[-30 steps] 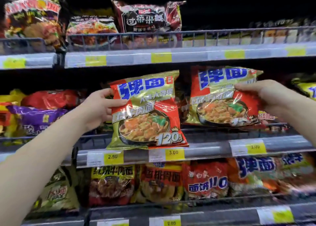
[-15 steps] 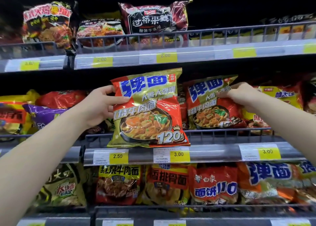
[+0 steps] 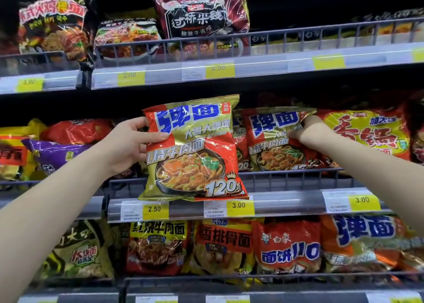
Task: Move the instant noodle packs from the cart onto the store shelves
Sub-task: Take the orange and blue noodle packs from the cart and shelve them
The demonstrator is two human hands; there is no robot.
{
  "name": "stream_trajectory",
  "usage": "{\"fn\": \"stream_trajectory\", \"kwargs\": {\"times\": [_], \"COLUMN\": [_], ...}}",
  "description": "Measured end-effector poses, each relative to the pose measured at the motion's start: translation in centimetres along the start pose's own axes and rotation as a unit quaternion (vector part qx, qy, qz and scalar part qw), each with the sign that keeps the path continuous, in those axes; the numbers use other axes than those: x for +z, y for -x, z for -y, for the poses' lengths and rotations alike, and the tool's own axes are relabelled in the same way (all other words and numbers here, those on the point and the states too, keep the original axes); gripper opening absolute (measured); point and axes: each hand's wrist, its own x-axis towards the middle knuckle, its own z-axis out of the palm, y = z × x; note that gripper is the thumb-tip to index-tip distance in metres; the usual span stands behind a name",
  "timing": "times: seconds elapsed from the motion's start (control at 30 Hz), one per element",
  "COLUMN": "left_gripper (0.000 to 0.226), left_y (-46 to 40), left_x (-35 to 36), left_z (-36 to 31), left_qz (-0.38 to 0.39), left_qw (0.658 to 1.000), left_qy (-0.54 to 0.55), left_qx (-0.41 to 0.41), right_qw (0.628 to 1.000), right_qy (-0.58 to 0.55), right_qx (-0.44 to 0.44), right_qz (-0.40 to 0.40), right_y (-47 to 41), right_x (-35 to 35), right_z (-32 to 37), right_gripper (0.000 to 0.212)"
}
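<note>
Clearly two matching noodle packs in hand, both red and gold, glossy and crinkled, printed with a bowl of noodles and big blue characters on white. Front pack (image 3: 192, 149) gripped at its upper left edge by the left hand (image 3: 125, 145), thumb across the face and fingers (image 3: 140, 125) curled behind; held upright in front of the middle shelf rail (image 3: 286, 203), bottom edge just above the price tags, with "120" beside a small crown at its lower right. Second pack (image 3: 274, 139) standing behind that rail, just to the right of the front pack, pinched at its upper right corner by the right hand (image 3: 308, 130), fingers curled round the corner. Yellow tags on the rail reading 2.50 (image 3: 154, 209), 3.00 (image 3: 238, 205) and 3.00 (image 3: 362, 200). Above the rail, an upper shelf (image 3: 263, 64) with two tags reading 2.00 and a dark red pack (image 3: 202, 18). Below the rail, a red pack marked "110" (image 3: 290, 247) among other packs.
</note>
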Motion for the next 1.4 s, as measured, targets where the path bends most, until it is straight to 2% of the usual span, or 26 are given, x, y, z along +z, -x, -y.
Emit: {"fn": "stream_trajectory", "kwargs": {"times": [0.07, 0.13, 0.23, 0.33, 0.47, 0.5, 0.6, 0.67, 0.73, 0.83, 0.9, 1.03, 1.1, 1.23, 1.4], "left_gripper": [0.066, 0.058, 0.071, 0.055, 0.052, 0.053, 0.056, 0.053, 0.051, 0.051, 0.052, 0.055, 0.055, 0.056, 0.053], "left_y": [-0.1, -0.1, -0.3, -0.3, -0.2, -0.2, -0.1, -0.1, -0.1, -0.1, 0.0, 0.0, -0.1, -0.2, -0.1], "left_x": [0.0, 0.1, 0.1, 0.1, 0.1, 0.1, 0.2, 0.3, 0.4, 0.4, 0.5, 0.6, 0.7, 0.8, 0.6], "left_z": [0.3, 0.5, 0.8, 0.9, 0.9, 0.8, 0.8, 0.7, 0.7, 0.7, 0.8, 1.1, 1.3, 1.4, 1.4], "left_qz": [0.001, -0.004, -0.004, -0.013, -0.017, -0.018, -0.019, -0.02, -0.021, -0.022, -0.022, -0.023, -0.023, -0.023, -0.029], "left_qw": [1.0, 1.0, 1.0, 1.0, 1.0, 1.0, 1.0, 1.0, 1.0, 1.0, 1.0, 1.0, 1.0, 0.999, 0.999], "left_qy": [-0.004, -0.006, -0.01, -0.011, -0.014, -0.014, -0.012, -0.013, -0.014, -0.013, -0.012, -0.006, -0.004, 0.003, 0.001], "left_qx": [-0.007, -0.008, -0.012, -0.013, -0.006, -0.006, -0.009, -0.009, -0.01, -0.01, -0.012, -0.016, -0.019, -0.022, -0.021], "right_qw": [0.999, 0.998, 0.995, 0.987, 0.98, 0.978, 0.969, 0.962, 0.945, 0.882, 0.851, 0.863, 0.855, 0.832, 0.821], "right_qy": [0.031, 0.058, 0.099, 0.159, 0.186, 0.194, 0.218, 0.226, 0.23, 0.311, 0.38, 0.443, 0.468, 0.507, 0.522], "right_qx": [0.01, 0.008, -0.005, -0.014, -0.001, -0.002, -0.022, -0.049, -0.103, -0.216, -0.259, -0.227, -0.22, -0.225, -0.231], "right_qz": [-0.002, -0.004, -0.011, -0.029, -0.068, -0.074, -0.116, -0.146, -0.207, -0.282, -0.253, -0.087, -0.043, -0.016, -0.008], "right_y": [-0.1, -0.1, -0.5, -0.5, -0.6, -0.6, -0.3, -0.2, 0.0, -0.2, -0.4, 0.1, -0.1, -0.6, -1.0], "right_x": [0.4, 0.6, 0.8, 1.1, 1.3, 1.3, 1.7, 2.1, 2.4, 2.2, 2.0, 0.8, 0.1, -0.7, -0.6], "right_z": [0.1, 0.1, 0.1, 0.5, 1.0, 1.0, 0.7, 0.2, -0.5, -1.6, -2.0, -1.7, -1.7, -2.1, -2.5], "right_gripper": [0.047, 0.043, 0.034, 0.028, 0.025, 0.033, 0.08, 0.099, 0.103, 0.089, 0.081, 0.084, 0.092, 0.106, 0.116]}}
